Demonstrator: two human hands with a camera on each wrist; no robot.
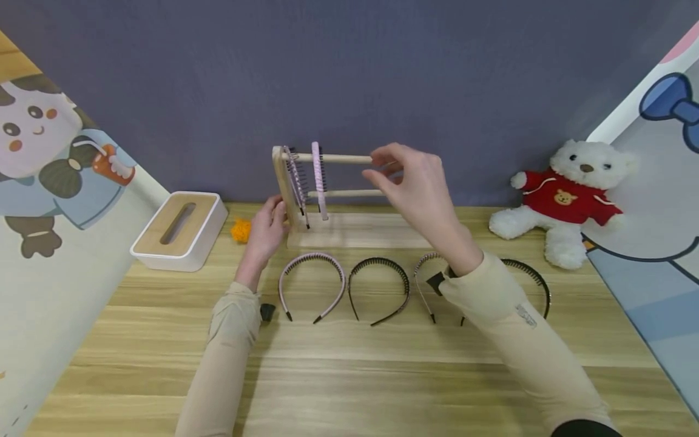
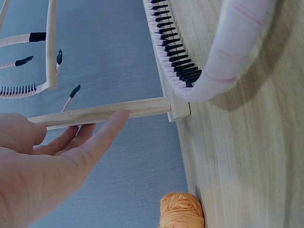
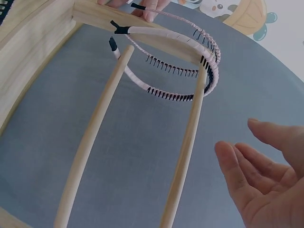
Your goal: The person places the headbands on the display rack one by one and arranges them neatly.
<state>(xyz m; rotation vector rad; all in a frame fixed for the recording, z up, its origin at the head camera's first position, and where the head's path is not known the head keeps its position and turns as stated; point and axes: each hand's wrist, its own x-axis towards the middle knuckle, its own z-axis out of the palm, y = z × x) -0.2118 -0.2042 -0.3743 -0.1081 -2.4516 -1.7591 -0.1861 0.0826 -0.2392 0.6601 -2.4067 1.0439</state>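
A wooden rack (image 1: 283,182) with two horizontal rods stands at the back of the table. My left hand (image 1: 266,227) grips its left upright, fingers on both sides of the wood. A pink wrapped headband (image 1: 318,182) and a thinner pink headband (image 1: 297,177), both with black teeth, hang on the rods near that upright. My right hand (image 1: 417,182) is by the right part of the upper rod (image 3: 183,166). Its thumb and fingers are apart with nothing between them, and the right wrist view shows it clear of the rod.
In front of the rack lie a pink headband (image 1: 343,279), a dark headband (image 1: 406,284), a light toothed headband (image 1: 417,279) and a black headband (image 1: 540,282), the last two partly behind my right arm. Orange yarn (image 1: 240,230), a tissue box (image 1: 177,233) and a teddy bear (image 1: 568,200) flank the rack.
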